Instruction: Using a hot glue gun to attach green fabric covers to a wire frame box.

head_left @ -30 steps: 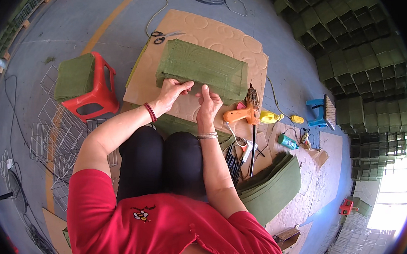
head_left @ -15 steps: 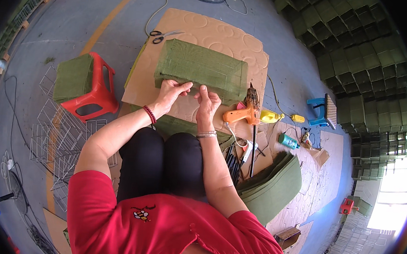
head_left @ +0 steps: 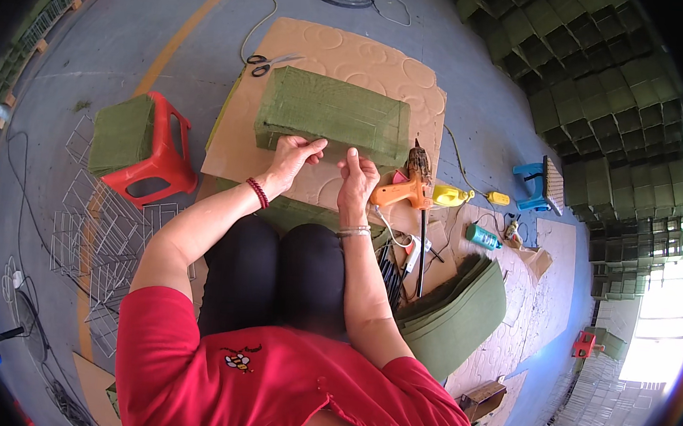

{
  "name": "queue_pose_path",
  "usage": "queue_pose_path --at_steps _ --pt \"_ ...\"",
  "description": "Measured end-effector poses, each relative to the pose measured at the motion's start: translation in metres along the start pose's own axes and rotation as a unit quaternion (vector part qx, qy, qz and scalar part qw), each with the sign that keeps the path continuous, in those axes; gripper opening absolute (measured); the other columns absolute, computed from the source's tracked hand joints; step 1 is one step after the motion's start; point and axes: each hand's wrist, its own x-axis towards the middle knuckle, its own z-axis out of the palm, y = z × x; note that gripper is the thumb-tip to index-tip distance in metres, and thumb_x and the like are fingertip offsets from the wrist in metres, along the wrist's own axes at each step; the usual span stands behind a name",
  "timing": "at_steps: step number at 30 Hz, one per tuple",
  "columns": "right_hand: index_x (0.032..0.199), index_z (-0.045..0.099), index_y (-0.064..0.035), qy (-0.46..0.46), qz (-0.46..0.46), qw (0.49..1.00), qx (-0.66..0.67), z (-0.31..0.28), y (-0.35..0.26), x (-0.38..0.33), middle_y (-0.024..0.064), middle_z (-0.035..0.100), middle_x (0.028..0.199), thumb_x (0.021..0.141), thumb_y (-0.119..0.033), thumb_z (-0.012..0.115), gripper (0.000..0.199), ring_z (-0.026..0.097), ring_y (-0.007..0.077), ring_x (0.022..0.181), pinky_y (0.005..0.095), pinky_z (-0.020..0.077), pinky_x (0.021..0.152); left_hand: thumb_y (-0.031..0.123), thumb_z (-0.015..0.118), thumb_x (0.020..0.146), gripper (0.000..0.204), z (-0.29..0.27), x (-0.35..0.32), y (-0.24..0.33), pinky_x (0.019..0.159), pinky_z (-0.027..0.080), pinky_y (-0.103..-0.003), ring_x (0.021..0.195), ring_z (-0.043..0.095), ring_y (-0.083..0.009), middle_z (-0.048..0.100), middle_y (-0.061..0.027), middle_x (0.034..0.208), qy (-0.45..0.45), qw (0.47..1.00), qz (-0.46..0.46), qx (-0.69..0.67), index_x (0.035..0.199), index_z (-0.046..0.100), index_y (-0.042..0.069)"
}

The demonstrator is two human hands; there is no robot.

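Green fabric-covered box (head_left: 333,111), near edge apparently being worked: right hand (head_left: 358,184) has been drawn away from left hand (head_left: 288,160), both loosely pinched, any held material indiscernible.

A yellow stripe (head_left: 178,37) crosses the blue-grey floor (head_left: 217,70); a red plastic stool (head_left: 164,161) stands left, a bright window (head_left: 658,334) glares right.
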Motion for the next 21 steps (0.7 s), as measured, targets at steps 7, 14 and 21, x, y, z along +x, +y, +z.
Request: queue_pose_path --at_steps 7,14,21 --pt "0.074 0.063 -0.0025 0.004 0.0 1.0 0.01 0.011 0.004 -0.002 0.0045 0.062 0.062 0.088 -0.015 0.072 0.021 0.042 0.0045 0.048 0.0186 0.0291 0.047 0.025 0.075 0.085 0.025 -0.012 -0.009 0.006 0.058 0.047 -0.023 0.06 0.059 -0.0092 0.067 -0.0039 0.071 -0.017 0.999 -0.036 0.008 0.077 0.07 0.002" --pt "0.082 0.066 0.0027 -0.006 -0.012 1.0 0.021 0.0 0.004 0.002 0.0107 0.069 0.077 0.089 -0.013 0.069 0.017 0.057 0.0102 0.057 0.0188 0.0406 0.053 0.056 0.056 0.088 0.068 -0.015 -0.005 0.103 0.103 0.042 -0.043 0.121 0.054 -0.0291 0.057 -0.0149 0.131 -0.056 0.621 0.487 0.612 0.13 0.054 0.004" --pt "0.084 0.065 0.004 -0.023 0.005 1.0 -0.009 -0.006 0.014 0.006 0.011 0.069 0.077 0.09 -0.012 0.068 0.017 0.057 0.0093 0.057 0.0183 0.0401 0.053 0.057 0.049 0.089 0.084 -0.03 0.04 0.085 0.119 0.021 -0.042 0.145 0.021 -0.0269 0.024 -0.0137 0.156 -0.215 0.519 0.376 0.737 0.149 0.026 0.002"
